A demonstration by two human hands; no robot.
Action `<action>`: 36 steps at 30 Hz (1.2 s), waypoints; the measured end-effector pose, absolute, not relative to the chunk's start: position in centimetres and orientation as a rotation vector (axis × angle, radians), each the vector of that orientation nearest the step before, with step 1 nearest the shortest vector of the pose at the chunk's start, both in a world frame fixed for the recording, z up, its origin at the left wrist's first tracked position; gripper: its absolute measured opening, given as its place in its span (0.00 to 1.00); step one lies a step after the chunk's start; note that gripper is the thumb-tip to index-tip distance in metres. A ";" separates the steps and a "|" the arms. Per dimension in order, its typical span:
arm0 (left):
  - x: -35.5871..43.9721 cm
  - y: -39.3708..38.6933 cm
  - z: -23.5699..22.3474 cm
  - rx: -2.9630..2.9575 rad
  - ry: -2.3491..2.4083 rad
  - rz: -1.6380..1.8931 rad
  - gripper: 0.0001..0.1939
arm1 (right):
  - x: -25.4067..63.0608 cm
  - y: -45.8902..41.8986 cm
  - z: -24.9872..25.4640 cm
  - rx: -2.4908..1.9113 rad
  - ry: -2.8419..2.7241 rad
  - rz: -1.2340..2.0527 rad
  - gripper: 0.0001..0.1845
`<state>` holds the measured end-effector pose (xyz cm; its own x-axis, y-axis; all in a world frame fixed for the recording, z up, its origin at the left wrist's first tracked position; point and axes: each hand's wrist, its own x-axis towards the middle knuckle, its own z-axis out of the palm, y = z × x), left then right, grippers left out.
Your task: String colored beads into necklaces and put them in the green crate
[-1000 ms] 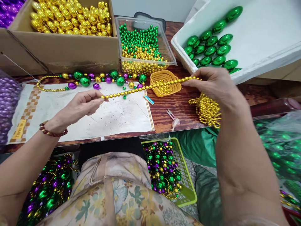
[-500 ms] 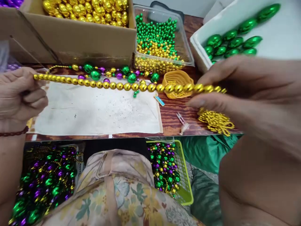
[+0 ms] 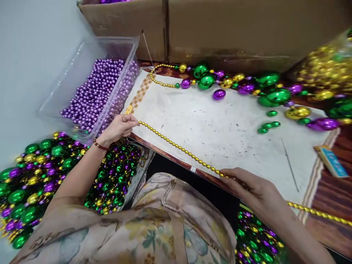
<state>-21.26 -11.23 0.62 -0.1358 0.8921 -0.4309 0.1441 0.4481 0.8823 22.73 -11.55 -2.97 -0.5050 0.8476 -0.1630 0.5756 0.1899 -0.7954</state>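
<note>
A string of small gold beads runs taut between my two hands, along the front edge of the white cloth. My left hand pinches its left end near the cloth's checkered border. Lower right, my right hand is closed around the strand, which comes out beyond the wrist and runs off to the right. A needle lies on the cloth to the right. Several loose green beads and a purple bead rest there too. Behind them stretches a necklace of green, purple and gold beads.
A clear bin of purple beads stands at the left, before cardboard boxes. Piles of finished-looking bead strands lie below the table's left. A blue-labelled small packet sits at the right, under a bag of gold beads.
My view has swung left, bringing the purple bead bin in. The gold bead string has gone from raised and near level to lower and slanting, still held in both hands.
</note>
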 end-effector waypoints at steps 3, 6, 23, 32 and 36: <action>-21.8 -12.6 -1.0 0.921 1.684 0.927 0.13 | 21.5 -12.8 -3.9 -1.359 -2.114 1.235 0.18; -22.7 -14.3 -2.5 1.073 1.873 0.930 0.13 | 19.8 -13.9 -4.3 -1.327 -2.077 1.239 0.15; -24.3 -17.8 -6.6 1.477 2.298 0.789 0.13 | 17.1 -16.4 -6.9 -1.291 -2.424 0.515 0.15; -24.3 -18.5 -7.5 1.412 2.372 0.840 0.11 | 17.1 -17.0 -7.0 -1.315 -2.416 0.549 0.09; -24.2 -18.4 -7.5 1.416 2.445 0.898 0.09 | 17.0 -17.4 -6.9 -1.371 -2.335 0.598 0.10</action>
<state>-24.22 -18.40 -7.54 -0.5317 0.8351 0.1412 0.7281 0.3655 0.5799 17.02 -17.35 -6.95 -0.4600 0.8826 0.0973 0.7272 0.4374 -0.5291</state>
